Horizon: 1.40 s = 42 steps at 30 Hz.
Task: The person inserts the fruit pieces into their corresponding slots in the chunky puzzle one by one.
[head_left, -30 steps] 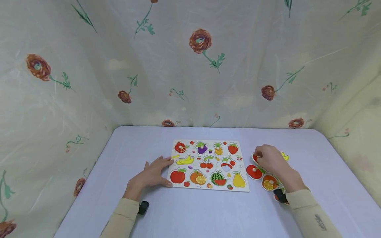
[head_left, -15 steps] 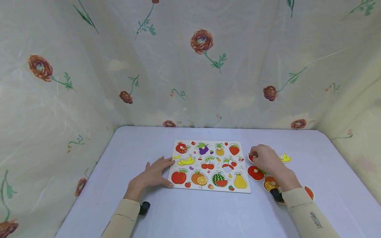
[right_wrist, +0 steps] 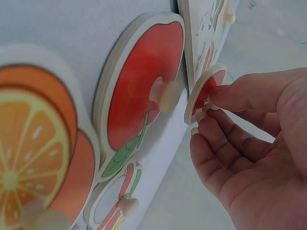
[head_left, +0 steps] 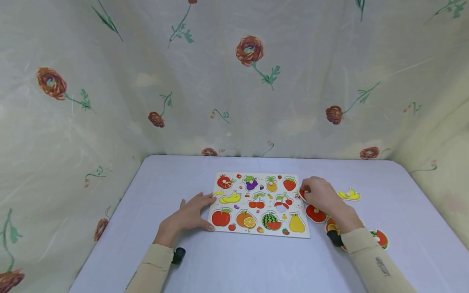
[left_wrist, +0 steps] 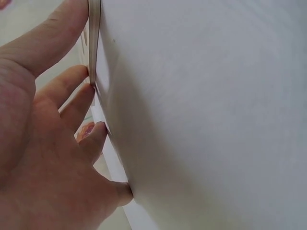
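A white fruit puzzle board (head_left: 271,206) lies flat on the table, printed with several fruits. My left hand (head_left: 190,213) rests at its left edge, fingers spread, fingertips and thumb touching the board and table. Just off the board's right edge, my right hand (head_left: 322,195) pinches a small red fruit puzzle piece (right_wrist: 204,96) between thumb and fingers. That piece is tilted, and the fingers cover much of its picture. Nearest to this hand is a red apple piece (right_wrist: 144,81) with a wooden knob. An orange piece (right_wrist: 29,139) lies beside the apple, partly under the right forearm in the head view.
A banana piece (head_left: 349,196) lies beyond the right hand. To the right of the right sleeve is a watermelon piece (head_left: 382,239). The white table (head_left: 242,264) meets a flowered curtain (head_left: 286,134) at the back.
My right hand has moved left towards the board, carrying the red fruit puzzle piece. More of the banana and watermelon pieces now shows. My left hand stays at the board's left edge.
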### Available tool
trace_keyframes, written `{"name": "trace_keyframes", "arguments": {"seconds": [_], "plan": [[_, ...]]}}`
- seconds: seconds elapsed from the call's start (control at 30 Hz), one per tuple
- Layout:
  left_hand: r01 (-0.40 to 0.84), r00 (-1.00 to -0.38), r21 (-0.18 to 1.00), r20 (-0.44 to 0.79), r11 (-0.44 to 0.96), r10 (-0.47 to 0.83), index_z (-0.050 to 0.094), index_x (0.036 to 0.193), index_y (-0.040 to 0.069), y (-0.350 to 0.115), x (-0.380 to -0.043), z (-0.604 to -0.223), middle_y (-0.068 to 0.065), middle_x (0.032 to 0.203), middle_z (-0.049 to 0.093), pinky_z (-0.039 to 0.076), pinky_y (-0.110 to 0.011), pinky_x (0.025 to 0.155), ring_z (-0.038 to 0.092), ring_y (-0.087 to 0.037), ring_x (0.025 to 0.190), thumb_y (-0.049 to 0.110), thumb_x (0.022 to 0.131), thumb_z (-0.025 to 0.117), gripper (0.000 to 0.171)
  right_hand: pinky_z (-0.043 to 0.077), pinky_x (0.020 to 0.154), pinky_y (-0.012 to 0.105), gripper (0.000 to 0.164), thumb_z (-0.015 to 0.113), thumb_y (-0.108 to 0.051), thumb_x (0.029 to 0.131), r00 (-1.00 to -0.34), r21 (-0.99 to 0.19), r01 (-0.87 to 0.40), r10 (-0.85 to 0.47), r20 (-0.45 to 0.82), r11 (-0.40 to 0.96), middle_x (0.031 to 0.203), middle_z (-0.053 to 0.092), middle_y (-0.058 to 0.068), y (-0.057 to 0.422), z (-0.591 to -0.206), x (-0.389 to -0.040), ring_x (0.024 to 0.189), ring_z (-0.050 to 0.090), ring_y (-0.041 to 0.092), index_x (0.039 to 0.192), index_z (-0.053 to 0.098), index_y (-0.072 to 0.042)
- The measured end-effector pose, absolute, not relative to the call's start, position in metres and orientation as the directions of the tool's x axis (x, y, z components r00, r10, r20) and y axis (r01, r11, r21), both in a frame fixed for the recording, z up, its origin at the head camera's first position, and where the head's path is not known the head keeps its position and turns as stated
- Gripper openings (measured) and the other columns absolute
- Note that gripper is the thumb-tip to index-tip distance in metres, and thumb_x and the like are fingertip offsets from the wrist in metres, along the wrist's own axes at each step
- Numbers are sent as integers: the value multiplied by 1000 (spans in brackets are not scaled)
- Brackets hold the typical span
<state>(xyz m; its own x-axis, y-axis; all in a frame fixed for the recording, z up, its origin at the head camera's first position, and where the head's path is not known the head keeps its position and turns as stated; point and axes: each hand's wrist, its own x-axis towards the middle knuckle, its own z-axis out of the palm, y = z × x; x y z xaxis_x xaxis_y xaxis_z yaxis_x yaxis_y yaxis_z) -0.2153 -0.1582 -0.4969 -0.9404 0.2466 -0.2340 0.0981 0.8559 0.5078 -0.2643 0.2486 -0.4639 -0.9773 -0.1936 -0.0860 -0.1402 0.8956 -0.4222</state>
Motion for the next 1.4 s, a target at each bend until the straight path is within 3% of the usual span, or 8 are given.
{"name": "trace_keyframes", "arguments": {"seconds": [0.2, 0.47, 0.77, 1.1, 1.4], "plan": [[96, -935, 510, -247, 855, 253, 45, 150, 27, -159, -213, -494, 3, 162, 35, 4, -72, 119, 16, -28, 155, 36, 71, 88, 91, 52, 66, 28, 18, 63, -6, 89, -976, -400, -168, -209, -60, 901, 100, 64, 15, 245, -469, -270, 86, 55, 26, 105, 70, -2], [106, -935, 489, -248, 866, 254, 45, 150, 26, -156, -213, -490, 3, 161, 36, 8, -74, 118, 19, -29, 154, 35, 71, 88, 91, 55, 76, 36, 23, 64, -8, 91, -978, -416, -137, -190, -88, 899, 106, 63, 17, 237, -471, -278, 92, 54, 28, 113, 68, -2], [119, -928, 452, -265, 884, 261, 43, 151, 27, -154, -214, -487, 4, 161, 36, 14, -70, 119, 21, -28, 153, 37, 72, 87, 92, 53, 79, 41, 20, 62, -5, 91, -979, -393, -166, -199, -44, 904, 102, 63, 16, 236, -471, -281, 90, 54, 29, 109, 69, -1], [117, -926, 483, -263, 868, 271, 42, 152, 26, -158, -213, -488, 3, 163, 33, 10, -71, 120, 18, -29, 154, 36, 73, 87, 92, 54, 82, 42, 20, 63, -8, 92, -978, -408, -163, -201, -53, 898, 106, 63, 17, 231, -475, -289, 93, 55, 29, 111, 68, -1], [122, -926, 481, -260, 868, 274, 41, 152, 26, -159, -212, -487, 3, 163, 33, 10, -71, 120, 18, -29, 155, 37, 74, 86, 91, 53, 79, 41, 17, 62, -6, 91, -970, -402, -220, -243, -8, 889, 99, 63, 15, 226, -475, -296, 87, 55, 27, 105, 70, -2]]}}
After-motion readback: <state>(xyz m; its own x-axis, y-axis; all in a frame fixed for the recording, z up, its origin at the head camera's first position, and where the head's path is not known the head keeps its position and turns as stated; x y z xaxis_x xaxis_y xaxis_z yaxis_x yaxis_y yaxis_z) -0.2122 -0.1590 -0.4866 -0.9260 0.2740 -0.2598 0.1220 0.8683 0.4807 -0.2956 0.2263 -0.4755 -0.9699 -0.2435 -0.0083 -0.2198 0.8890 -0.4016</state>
